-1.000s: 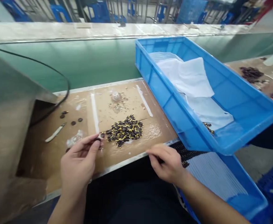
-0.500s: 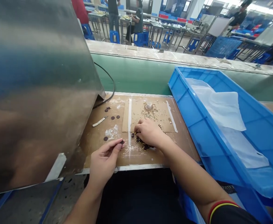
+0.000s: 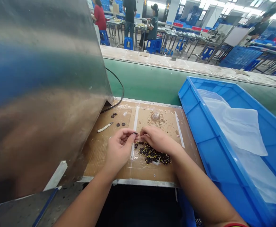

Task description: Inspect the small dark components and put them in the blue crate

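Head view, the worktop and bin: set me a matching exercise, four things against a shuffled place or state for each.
1. Knife
2. White sheets
3. Dark pile
4. Left hand

A. Inside the blue bin
B. Pinching a small dark piece
C. Lying near loose dark discs
D. Flecked with yellow

Pairs: 1-C, 2-A, 3-D, 4-B

No text, label, brand, number or sign can be read on anything in view.
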`<state>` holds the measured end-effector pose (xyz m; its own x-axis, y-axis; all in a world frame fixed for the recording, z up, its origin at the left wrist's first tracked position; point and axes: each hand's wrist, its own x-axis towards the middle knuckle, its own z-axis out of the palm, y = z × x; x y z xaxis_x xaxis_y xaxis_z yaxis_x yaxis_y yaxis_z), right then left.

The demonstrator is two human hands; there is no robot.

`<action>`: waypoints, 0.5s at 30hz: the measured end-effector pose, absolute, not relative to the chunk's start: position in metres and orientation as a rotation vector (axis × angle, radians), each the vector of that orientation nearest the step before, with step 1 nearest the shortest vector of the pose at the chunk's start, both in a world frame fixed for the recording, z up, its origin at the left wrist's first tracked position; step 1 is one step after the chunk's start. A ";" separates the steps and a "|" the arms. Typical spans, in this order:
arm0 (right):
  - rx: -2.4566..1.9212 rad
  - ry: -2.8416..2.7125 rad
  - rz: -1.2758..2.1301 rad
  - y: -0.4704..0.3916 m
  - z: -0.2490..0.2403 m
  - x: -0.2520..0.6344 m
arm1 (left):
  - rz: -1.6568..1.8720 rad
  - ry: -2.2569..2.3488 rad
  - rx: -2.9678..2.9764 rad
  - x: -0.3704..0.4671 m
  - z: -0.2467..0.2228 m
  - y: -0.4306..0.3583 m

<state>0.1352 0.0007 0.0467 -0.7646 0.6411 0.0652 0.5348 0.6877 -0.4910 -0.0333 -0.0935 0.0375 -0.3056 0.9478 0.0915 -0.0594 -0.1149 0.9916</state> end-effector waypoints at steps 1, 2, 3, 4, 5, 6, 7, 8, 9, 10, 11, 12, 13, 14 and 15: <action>-0.966 -2.629 0.649 0.006 0.050 0.138 | 1.542 1.275 1.074 -0.027 0.040 -0.088; -0.994 -2.578 0.624 0.013 0.054 0.141 | 1.528 1.235 1.099 -0.021 0.042 -0.082; -1.023 -2.521 0.599 0.021 0.057 0.144 | 1.506 1.205 1.144 -0.015 0.043 -0.077; -1.048 -2.461 0.574 0.029 0.059 0.148 | 1.482 1.186 1.208 -0.008 0.045 -0.071; -1.070 -2.393 0.548 0.037 0.060 0.153 | 1.457 1.172 1.283 -0.003 0.046 -0.066; -1.096 -2.317 0.521 0.045 0.058 0.158 | 1.432 1.160 1.360 0.002 0.047 -0.060; -1.127 -2.232 0.498 0.052 0.055 0.163 | 1.410 1.142 1.435 0.006 0.047 -0.054; -1.160 -2.144 0.483 0.058 0.050 0.169 | 1.394 1.120 1.497 0.009 0.047 -0.048; -1.186 -2.053 0.486 0.064 0.044 0.174 | 1.385 1.096 1.542 0.010 0.045 -0.042; -1.203 -1.969 0.507 0.068 0.037 0.179 | 1.379 1.078 1.570 0.011 0.042 -0.037; -1.210 -1.902 0.542 0.072 0.030 0.184 | 1.378 1.071 1.577 0.010 0.039 -0.032; -1.211 -1.855 0.582 0.074 0.023 0.188 | 1.385 1.079 1.558 0.010 0.034 -0.027; -1.209 -1.823 0.624 0.077 0.018 0.192 | 1.396 1.101 1.509 0.008 0.029 -0.024; -1.206 -1.800 0.660 0.078 0.013 0.195 | 1.409 1.133 1.436 0.007 0.023 -0.022; -1.205 -1.780 0.679 0.080 0.010 0.197 | 1.415 1.164 1.351 0.005 0.019 -0.021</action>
